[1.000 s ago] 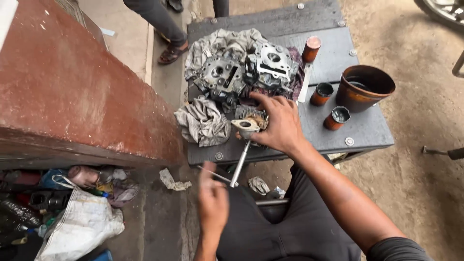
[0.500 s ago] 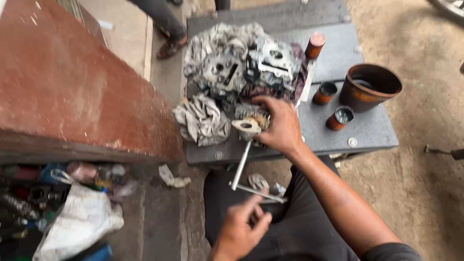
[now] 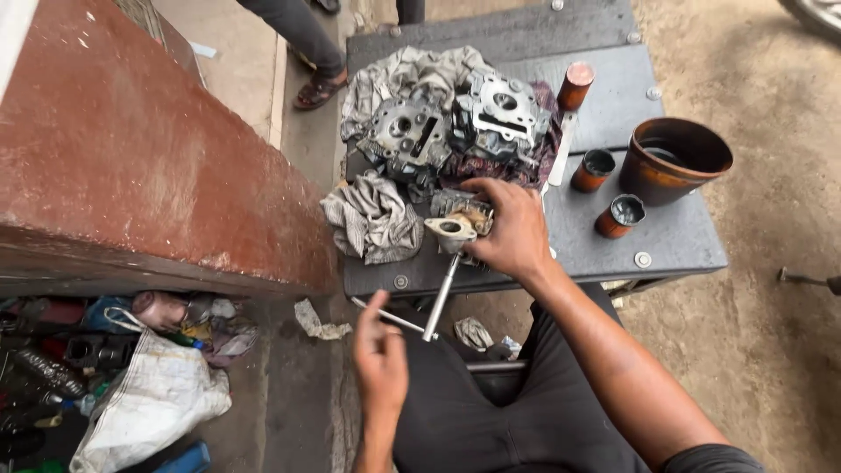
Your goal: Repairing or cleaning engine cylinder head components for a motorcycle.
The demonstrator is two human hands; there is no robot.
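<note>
The grey counter (image 3: 674, 236) carries two grimy cylinder heads (image 3: 455, 127) on rags, a rusty pot (image 3: 674, 158) and small brown cups (image 3: 620, 215) off to the side. At its near edge sits a small metal engine part (image 3: 455, 226) with a pale flange. The right hand (image 3: 512, 229) lies over it, grip closed on the part to pin it down. A T-handle wrench (image 3: 435, 302) runs down from the part; the left hand (image 3: 381, 359) sits at its crossbar, grip loose around the bar's end. Turning well likely calls for keeping the shaft in line with the fastener and the part pressed flat, so the socket does not slip.
</note>
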